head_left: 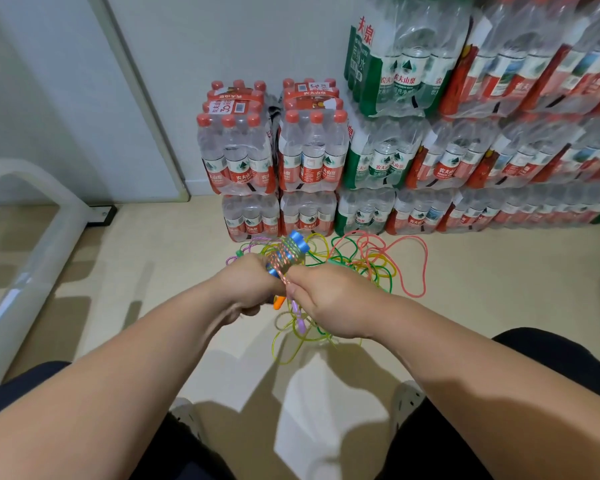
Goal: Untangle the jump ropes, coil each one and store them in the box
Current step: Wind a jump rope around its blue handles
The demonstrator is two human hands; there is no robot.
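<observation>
Left hand (250, 282) is curled round the near end of the blue plastic jump-rope handles (297, 242), held above the floor. Their long axis runs near-left to far-right, free ends tilted up and away. Multicoloured braided cord (284, 259) is wound crosswise round them. Right hand (326, 306) pinches its tail, just near-right of the bundle. Tangle of thin neon ropes (378, 265) lies on the floor beyond. Box not in view.
</observation>
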